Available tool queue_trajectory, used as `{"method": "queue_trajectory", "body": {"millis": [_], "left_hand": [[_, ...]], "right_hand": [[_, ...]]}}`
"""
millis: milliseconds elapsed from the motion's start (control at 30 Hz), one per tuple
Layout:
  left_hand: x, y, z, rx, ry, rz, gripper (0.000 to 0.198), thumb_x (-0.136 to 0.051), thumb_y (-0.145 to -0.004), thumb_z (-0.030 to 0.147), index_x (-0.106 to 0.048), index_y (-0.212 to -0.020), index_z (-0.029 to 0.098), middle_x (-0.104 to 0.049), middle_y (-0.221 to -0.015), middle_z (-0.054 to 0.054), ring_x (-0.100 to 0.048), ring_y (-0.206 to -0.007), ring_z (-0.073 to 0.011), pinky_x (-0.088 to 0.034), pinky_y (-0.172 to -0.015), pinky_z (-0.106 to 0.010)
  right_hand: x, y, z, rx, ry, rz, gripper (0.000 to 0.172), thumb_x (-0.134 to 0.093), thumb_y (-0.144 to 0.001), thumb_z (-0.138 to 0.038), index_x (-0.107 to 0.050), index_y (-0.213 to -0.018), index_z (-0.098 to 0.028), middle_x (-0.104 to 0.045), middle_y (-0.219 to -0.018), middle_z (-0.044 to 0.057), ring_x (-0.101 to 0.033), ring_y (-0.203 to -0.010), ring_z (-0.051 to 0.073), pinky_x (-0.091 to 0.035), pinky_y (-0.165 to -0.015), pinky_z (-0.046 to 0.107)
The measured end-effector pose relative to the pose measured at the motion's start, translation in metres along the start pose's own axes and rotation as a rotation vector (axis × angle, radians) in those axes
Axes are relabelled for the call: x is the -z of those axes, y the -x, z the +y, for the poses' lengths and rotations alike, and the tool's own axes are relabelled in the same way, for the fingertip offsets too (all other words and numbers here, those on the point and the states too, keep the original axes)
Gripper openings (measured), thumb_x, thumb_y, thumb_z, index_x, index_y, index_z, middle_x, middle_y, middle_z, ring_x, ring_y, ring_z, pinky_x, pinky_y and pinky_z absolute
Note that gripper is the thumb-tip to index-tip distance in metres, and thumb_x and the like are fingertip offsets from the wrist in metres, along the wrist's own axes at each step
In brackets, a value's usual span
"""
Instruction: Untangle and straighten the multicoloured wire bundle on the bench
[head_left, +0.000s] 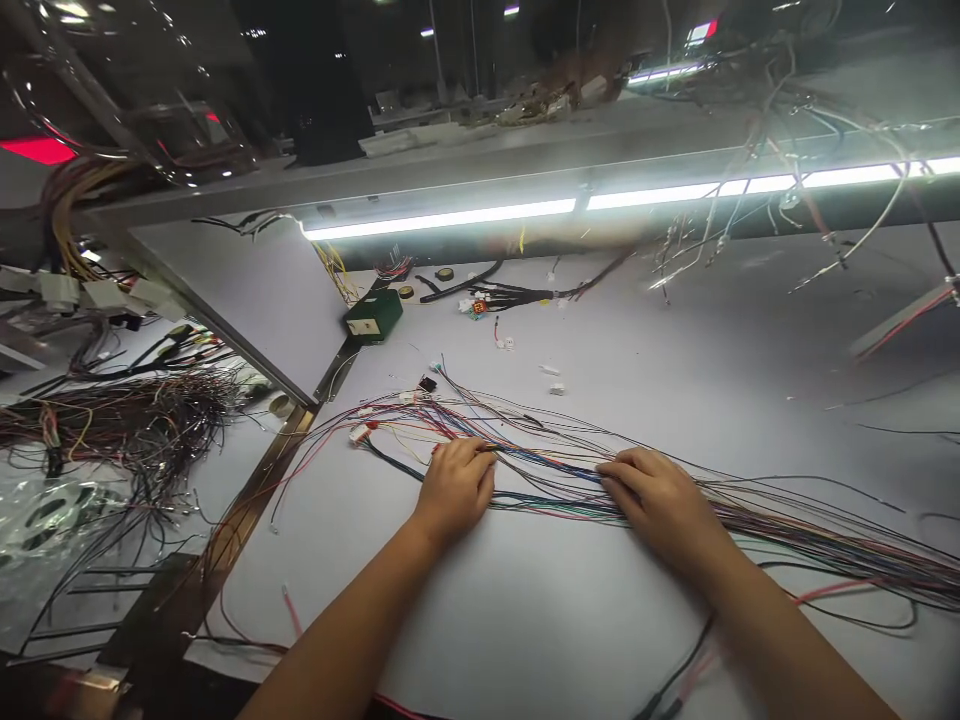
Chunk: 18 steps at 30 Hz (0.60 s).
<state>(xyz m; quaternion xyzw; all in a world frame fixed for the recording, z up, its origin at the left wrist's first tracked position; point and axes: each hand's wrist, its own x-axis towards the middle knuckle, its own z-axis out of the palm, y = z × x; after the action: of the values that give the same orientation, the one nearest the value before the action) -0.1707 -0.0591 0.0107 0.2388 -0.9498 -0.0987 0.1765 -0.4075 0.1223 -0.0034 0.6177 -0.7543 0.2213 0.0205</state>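
A long bundle of thin coloured wires (pixel 555 500) runs across the white tabletop, fanning out at the left and gathering toward the right. My left hand (pixel 457 485) is closed over the wires near their connector ends. To its right, my right hand (pixel 664 500) has thumb and fingers pinched on the same bundle, with blue and dark strands stretching between both hands. A white-and-red connector (pixel 361 433) ends a dark group of wires left of my left hand. Beyond it lies a small black connector (pixel 427 384). The undersides of both hands are hidden.
A green box (pixel 373 316) stands at the back left by a white partition (pixel 247 290). Behind the bundle lies a black-sleeved harness (pixel 525 296). Loose wires (pixel 795 180) hang from the shelf past a lit tube (pixel 465 215). A tangled wire pile (pixel 165 430) sits at left.
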Motion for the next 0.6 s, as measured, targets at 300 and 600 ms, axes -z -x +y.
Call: {"method": "queue_trajectory", "body": {"millis": [300,600], "left_hand": [[-0.0006,-0.0059,-0.0094,0.225,0.052,0.043,0.014,-0.050,-0.089,0.022,-0.062,-0.098,0.023,-0.062,-0.102,-0.003,-0.051,-0.100,-0.0210,-0.038,-0.090,-0.040],[0.0027,-0.0044,-0.0084,0.188,0.112,0.112,0.017,-0.042,-0.095,0.028,-0.058,-0.093,0.022,-0.063,-0.101,-0.004,-0.051,-0.097,-0.0212,-0.037,-0.084,-0.038]], "right_hand": [[-0.0063,0.0026,0.0077,-0.090,0.080,0.069,0.027,-0.047,-0.092,-0.039,-0.065,-0.108,-0.027,-0.061,-0.112,0.005,-0.055,-0.102,0.023,-0.045,-0.086,0.041],[-0.0028,0.0034,0.0089,-0.117,0.055,0.112,0.026,-0.044,-0.093,-0.035,-0.066,-0.106,-0.028,-0.064,-0.113,0.003,-0.056,-0.106,0.022,-0.044,-0.089,0.042]]}}
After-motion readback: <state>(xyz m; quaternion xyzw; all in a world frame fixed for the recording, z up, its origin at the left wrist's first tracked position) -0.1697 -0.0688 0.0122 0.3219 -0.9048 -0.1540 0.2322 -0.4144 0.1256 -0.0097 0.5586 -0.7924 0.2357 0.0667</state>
